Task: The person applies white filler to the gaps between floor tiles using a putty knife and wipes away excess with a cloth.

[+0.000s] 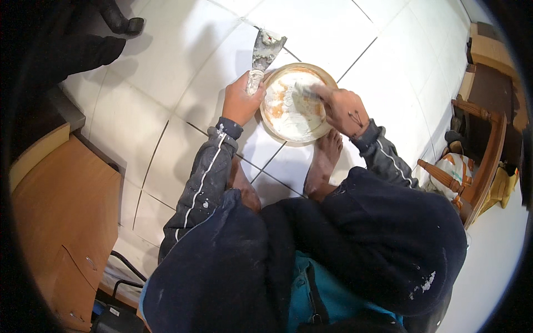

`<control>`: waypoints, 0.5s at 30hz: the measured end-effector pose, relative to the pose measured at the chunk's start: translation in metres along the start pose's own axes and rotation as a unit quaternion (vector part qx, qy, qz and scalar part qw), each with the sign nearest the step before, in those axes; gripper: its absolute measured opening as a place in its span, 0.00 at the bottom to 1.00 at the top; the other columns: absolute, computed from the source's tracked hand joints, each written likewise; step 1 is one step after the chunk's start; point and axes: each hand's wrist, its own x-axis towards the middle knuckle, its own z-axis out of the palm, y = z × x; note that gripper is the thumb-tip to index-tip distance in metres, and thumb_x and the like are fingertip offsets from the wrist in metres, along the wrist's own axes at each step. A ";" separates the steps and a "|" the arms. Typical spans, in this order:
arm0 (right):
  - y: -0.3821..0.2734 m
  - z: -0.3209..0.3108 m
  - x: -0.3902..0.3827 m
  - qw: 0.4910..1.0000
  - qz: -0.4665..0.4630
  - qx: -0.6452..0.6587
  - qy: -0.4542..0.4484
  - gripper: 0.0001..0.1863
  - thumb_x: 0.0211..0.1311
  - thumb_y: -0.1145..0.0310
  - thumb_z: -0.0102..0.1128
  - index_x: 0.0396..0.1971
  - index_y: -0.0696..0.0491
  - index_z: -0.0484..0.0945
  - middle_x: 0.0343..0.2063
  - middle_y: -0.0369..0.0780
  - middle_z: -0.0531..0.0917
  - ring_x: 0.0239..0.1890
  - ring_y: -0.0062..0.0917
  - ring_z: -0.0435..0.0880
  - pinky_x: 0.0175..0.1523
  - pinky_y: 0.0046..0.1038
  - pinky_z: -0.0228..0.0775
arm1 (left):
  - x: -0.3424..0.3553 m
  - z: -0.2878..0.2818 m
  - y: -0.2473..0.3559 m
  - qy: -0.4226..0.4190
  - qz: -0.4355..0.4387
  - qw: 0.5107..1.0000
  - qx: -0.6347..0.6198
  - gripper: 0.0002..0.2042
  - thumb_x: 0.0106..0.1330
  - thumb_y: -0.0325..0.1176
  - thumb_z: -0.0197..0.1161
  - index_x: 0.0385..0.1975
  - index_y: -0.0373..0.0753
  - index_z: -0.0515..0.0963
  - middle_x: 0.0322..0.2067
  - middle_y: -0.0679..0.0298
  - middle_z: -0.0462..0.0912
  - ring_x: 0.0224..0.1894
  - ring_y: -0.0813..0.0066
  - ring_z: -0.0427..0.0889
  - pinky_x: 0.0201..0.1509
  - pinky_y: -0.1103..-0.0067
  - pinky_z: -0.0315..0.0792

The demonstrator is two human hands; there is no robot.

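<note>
My left hand (242,101) is closed round the whitish, caked handle of a putty knife (267,49). Its broad metal blade points away from me, smeared with white paste. Beside that hand, on the tiles between my bare feet, stands a round, shallow tub (272,131) with a pale rim. White paste (294,115) with orange-brown patches covers its inside. Over the tub's right side, my right hand (345,111) is closed on a blurred grey-bladed tool (306,91) that reaches into the paste. Its handle is hidden by my fingers.
White floor tiles (211,61) with dark joints surround the tub. A wooden cabinet (66,205) stands at the left. Wooden furniture (488,161) with a stuffed bag (452,172) is at the right. Dark objects (94,53) lie at the upper left.
</note>
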 end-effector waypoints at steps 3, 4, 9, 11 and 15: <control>0.004 0.015 0.014 0.996 -0.011 -0.077 0.032 0.20 0.53 0.73 0.57 0.49 0.51 0.76 0.30 0.47 0.83 0.30 0.43 0.84 0.36 0.39 0.76 | 0.000 0.003 -0.005 -0.005 -0.007 0.999 -0.032 0.12 0.61 0.33 0.61 0.41 0.35 0.79 0.29 0.52 0.84 0.30 0.62 0.83 0.39 0.73 0.76; 0.005 0.025 0.010 0.996 -0.009 -0.078 0.029 0.20 0.53 0.73 0.57 0.49 0.51 0.76 0.30 0.47 0.83 0.30 0.43 0.84 0.36 0.39 0.76 | 0.000 0.004 -0.006 -0.004 0.005 0.999 -0.051 0.12 0.62 0.33 0.61 0.42 0.35 0.79 0.29 0.53 0.84 0.29 0.66 0.83 0.39 0.74 0.76; -0.023 0.048 -0.028 0.990 -0.080 -0.093 -0.064 0.16 0.55 0.75 0.51 0.45 0.54 0.76 0.31 0.46 0.82 0.34 0.40 0.85 0.35 0.39 0.77 | -0.003 0.002 -0.013 -0.017 -0.033 0.997 -0.065 0.12 0.63 0.33 0.61 0.42 0.34 0.79 0.28 0.58 0.83 0.27 0.75 0.79 0.37 0.76 0.75; -0.020 0.044 -0.030 0.989 -0.077 -0.112 -0.065 0.19 0.54 0.76 0.52 0.47 0.52 0.77 0.31 0.46 0.83 0.35 0.40 0.85 0.36 0.38 0.77 | 0.000 0.003 -0.010 -0.022 -0.036 0.997 -0.059 0.13 0.63 0.34 0.61 0.43 0.34 0.79 0.28 0.59 0.83 0.27 0.77 0.78 0.36 0.77 0.75; -0.017 0.011 -0.003 0.998 -0.010 -0.061 -0.023 0.14 0.55 0.74 0.53 0.43 0.54 0.77 0.29 0.47 0.84 0.32 0.40 0.85 0.35 0.38 0.77 | 0.000 0.002 -0.015 -0.055 -0.064 0.992 -0.093 0.13 0.63 0.34 0.61 0.43 0.34 0.79 0.25 0.64 0.81 0.23 0.81 0.76 0.31 0.79 0.73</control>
